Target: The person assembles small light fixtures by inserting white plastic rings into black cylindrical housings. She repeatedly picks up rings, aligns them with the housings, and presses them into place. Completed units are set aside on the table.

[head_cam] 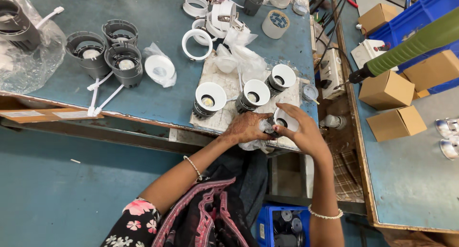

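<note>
Head view: both hands, left hand & right hand, grip downlight at bench edge.

Bright even light, soft shadows, edges warped

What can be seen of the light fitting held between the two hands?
The light fitting is a small round downlight with a white ring face and a dark ribbed body, mostly hidden. It sits at the near edge of the blue-green table, over clear plastic wrap. The left hand grips its side; the right hand covers its rim.
</note>
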Tool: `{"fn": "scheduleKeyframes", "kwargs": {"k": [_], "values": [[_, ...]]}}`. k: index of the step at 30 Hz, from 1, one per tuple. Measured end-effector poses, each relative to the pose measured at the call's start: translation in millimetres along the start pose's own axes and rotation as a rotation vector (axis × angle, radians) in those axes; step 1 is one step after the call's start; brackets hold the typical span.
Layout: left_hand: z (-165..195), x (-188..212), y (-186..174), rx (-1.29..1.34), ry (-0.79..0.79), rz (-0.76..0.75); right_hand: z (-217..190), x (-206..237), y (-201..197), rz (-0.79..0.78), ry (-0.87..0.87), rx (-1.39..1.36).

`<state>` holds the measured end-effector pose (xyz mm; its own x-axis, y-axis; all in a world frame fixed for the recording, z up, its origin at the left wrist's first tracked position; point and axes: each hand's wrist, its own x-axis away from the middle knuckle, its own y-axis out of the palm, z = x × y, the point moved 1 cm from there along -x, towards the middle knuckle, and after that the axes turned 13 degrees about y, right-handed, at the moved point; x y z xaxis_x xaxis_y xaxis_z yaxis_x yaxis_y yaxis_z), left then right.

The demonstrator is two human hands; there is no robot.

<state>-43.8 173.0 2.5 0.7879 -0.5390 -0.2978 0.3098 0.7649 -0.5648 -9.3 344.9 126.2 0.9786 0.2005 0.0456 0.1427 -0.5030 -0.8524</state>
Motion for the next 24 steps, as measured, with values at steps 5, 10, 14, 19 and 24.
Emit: {"fn": "scheduleKeyframes", "kwargs": {"k": [5, 10, 14, 19, 24], "values": [[1.8, -0.3, -3.5, 0.008, -0.015, -0.025, -8.0, -4.0, 1.3, 0.008, 0.164, -0.018], [5.6, -0.2, -9.2, 0.011, 0.016, -0.01, -7.5, -7.7, 1.9, 0.001, 0.082, 0.004], [4.3, -1.4, -10.0, -0.012, -0.06, -0.084, -4.4, -0.8, 10.6, 0.046, -0.104, 0.013], [-5.4, -2.5, -2.2, 0.006, 0.059, 0.003, 1.1, 3.2, 17.9, 0.035, 0.044, -0.161], [-12.0, 0.2, 1.2, 0.027, 0.099, 0.061, -6.2, -2.8, 35.8, 0.182, 0.046, -0.035]]}}
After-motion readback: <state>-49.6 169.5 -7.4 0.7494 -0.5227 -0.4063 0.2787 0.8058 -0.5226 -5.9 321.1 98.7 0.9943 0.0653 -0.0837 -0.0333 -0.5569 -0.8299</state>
